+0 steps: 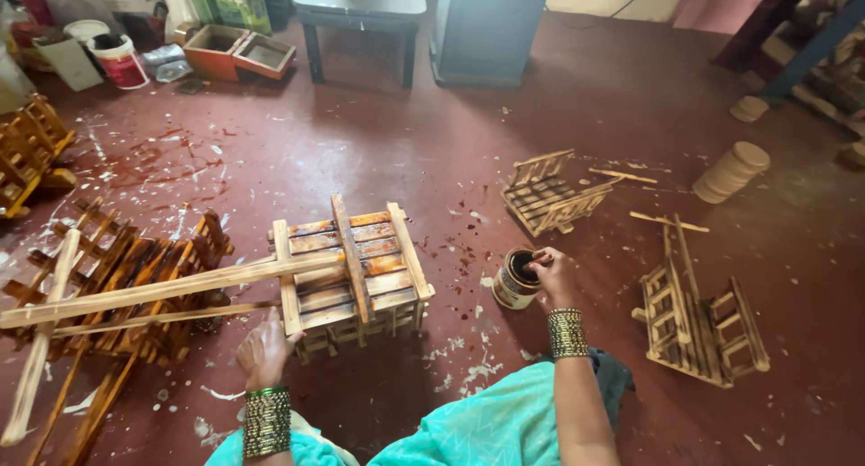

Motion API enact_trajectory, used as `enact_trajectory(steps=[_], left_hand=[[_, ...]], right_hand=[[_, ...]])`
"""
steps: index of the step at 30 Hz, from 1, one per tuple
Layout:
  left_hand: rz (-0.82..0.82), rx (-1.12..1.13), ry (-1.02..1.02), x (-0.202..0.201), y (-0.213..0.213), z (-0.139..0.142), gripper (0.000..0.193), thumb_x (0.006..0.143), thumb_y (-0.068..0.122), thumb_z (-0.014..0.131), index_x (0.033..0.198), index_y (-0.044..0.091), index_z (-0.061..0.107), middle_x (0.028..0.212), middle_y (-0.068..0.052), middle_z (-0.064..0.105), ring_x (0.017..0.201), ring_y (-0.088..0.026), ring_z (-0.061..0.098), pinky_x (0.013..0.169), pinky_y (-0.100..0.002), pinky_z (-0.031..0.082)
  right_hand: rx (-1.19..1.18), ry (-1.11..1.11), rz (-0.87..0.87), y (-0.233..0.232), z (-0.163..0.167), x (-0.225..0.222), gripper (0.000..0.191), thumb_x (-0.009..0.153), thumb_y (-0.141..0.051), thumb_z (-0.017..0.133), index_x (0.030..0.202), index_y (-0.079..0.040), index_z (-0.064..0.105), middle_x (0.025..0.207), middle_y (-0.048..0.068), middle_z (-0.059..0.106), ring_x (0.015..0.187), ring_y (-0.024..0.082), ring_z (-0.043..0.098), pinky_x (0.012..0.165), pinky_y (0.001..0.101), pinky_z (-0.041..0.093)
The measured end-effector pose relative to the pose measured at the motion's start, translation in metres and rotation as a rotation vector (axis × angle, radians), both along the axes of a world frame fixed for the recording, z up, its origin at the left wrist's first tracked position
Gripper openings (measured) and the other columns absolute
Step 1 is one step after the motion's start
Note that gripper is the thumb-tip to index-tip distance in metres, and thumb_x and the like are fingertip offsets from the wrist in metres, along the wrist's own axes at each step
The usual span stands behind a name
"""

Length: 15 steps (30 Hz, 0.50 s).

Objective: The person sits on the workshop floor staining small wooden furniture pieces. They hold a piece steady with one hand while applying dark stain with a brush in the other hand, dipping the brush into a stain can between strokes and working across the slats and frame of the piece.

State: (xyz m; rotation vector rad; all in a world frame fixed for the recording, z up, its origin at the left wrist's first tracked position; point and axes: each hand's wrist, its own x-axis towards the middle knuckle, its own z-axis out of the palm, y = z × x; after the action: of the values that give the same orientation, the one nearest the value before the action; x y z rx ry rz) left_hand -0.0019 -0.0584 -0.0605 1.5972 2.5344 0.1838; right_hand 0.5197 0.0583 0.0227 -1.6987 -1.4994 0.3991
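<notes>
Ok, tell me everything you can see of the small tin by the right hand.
The tin is a small round can standing upright on the red-brown floor, open at the top, with dark liquid inside and a pale label with a dark band round its side. It sits just right of the slatted wooden crate. The right hand rests at its rim, fingers dipping something into it; what exactly is too small to tell.

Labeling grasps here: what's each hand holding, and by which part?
Right hand is at the rim of the small tin, apparently pinching something dipped in it; too small to tell what. Left hand rests on the wooden crate at its near left corner, not gripping.
</notes>
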Motion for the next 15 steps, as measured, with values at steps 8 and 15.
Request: enact_trajectory(steps=[8,15], left_hand=[[-0.017,0.052,0.006,-0.003,-0.005,-0.004,0.084,0.075,0.056,0.082,0.143,0.015,0.057,0.103,-0.014,0.077,0.092,-0.035,0.076,0.074,-0.047,0.06],[-0.008,-0.012,-0.024,-0.005,-0.004,-0.003,0.079,0.078,0.054,0.082,0.14,0.012,0.058,0.098,-0.014,0.078,0.089,-0.035,0.076,0.072,-0.047,0.059]], right_hand=[[-0.071,0.356,0.142,0.006,-0.003,0.003,0.013,0.078,0.001,0.076,0.092,0.0,0.075,0.08,0.008,0.08,0.073,0.013,0.077,0.068,0.0266,0.06],[0.121,0.38,0.01,-0.005,-0.009,0.048,0.018,0.082,-0.002,0.081,0.099,0.001,0.076,0.088,0.007,0.077,0.077,0.01,0.07,0.07,0.0242,0.055]])
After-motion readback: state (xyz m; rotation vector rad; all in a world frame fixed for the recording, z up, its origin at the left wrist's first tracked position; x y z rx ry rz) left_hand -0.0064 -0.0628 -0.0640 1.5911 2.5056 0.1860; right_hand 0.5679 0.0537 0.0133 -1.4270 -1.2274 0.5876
